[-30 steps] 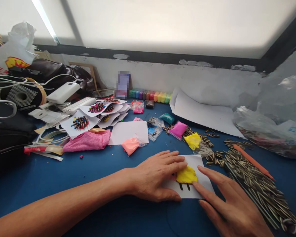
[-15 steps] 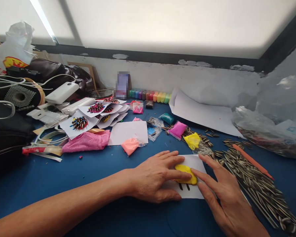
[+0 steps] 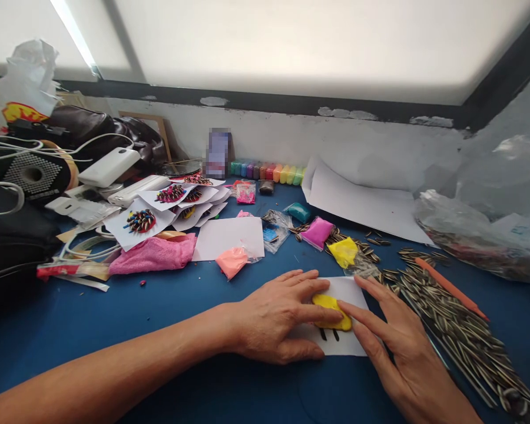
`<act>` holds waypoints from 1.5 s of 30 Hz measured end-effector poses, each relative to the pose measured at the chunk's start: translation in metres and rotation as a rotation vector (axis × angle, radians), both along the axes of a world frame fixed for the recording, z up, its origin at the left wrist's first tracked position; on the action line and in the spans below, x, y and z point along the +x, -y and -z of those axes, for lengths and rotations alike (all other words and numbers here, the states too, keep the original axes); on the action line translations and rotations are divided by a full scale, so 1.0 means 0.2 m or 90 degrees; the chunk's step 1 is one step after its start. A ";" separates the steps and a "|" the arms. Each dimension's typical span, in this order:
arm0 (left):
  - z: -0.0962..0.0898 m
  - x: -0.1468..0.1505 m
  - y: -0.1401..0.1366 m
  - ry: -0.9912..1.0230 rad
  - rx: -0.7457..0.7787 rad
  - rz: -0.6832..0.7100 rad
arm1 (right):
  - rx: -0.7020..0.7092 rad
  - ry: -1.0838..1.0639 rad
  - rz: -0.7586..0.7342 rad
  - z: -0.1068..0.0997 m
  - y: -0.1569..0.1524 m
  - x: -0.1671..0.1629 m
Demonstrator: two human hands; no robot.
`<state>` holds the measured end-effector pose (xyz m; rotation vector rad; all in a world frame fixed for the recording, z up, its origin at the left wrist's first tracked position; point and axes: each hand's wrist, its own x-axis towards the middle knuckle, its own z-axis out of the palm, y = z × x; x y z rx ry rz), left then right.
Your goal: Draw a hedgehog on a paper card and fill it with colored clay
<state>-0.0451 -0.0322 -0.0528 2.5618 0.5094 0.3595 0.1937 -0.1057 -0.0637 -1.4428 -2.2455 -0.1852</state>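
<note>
A flattened patch of yellow modelling clay lies on a small white paper sheet. Below the clay, two short dark marks, perhaps seeds, show on the paper. My left hand rests across the sheet's left side, fingers spread, with its index finger on the clay. From the right, my right hand touches the clay's right edge with its index fingertip; its fingers are apart and its thumb is by the paper's edge. Neither hand grips anything. Part of the clay and paper is hidden under the fingers.
Striped sunflower seeds spread at right, with an orange stick on them. Bagged yellow clay, pink clay and peach clay lie beyond my hands. Seed-decorated papers and a pink cloth are at left.
My right index fingertip has shifted very slightly left along the clay's edge. The left hand stays nearly still, and the whole view has moved a little.
</note>
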 end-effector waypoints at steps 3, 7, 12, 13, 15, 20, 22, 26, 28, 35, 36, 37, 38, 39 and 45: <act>0.00 0.00 0.00 -0.007 0.002 0.002 | 0.004 0.004 0.002 0.01 0.00 0.01; -0.01 0.00 0.00 -0.009 0.005 0.002 | -0.005 0.025 0.007 0.01 -0.01 0.00; -0.01 0.00 0.00 -0.009 0.005 0.005 | -0.015 0.040 -0.002 0.02 -0.01 -0.01; 0.00 0.00 0.00 -0.008 0.005 0.006 | -0.009 0.045 -0.004 0.02 -0.01 -0.01; 0.00 0.00 0.00 -0.008 0.005 0.007 | -0.001 0.059 -0.007 0.01 0.00 0.00; 0.00 0.00 0.00 -0.003 -0.006 0.003 | 0.006 0.053 0.000 0.00 0.01 0.01; 0.00 0.00 0.00 -0.003 -0.007 0.004 | 0.010 0.045 0.008 -0.01 0.02 0.02; 0.00 0.00 0.00 -0.014 -0.006 0.002 | 0.010 0.060 0.003 -0.01 0.02 0.01; 0.00 0.00 0.00 -0.014 -0.009 0.000 | 0.007 0.070 0.001 -0.02 0.02 0.01; 0.00 0.00 0.00 -0.011 -0.016 -0.013 | 0.010 0.040 0.002 -0.02 0.04 0.01; 0.00 0.01 0.01 -0.014 -0.013 -0.014 | 0.013 0.037 -0.003 -0.02 0.04 0.01; 0.00 0.01 0.01 -0.018 -0.008 -0.013 | 0.016 0.037 -0.007 -0.03 0.04 0.00; 0.00 0.01 0.01 -0.022 -0.003 -0.012 | 0.018 0.039 -0.011 -0.03 0.05 0.00; 0.00 0.01 0.01 -0.025 0.002 -0.012 | 0.018 0.045 -0.014 -0.03 0.05 0.00; -0.01 0.02 0.02 -0.041 0.011 -0.015 | 0.052 0.053 -0.039 -0.05 0.05 -0.01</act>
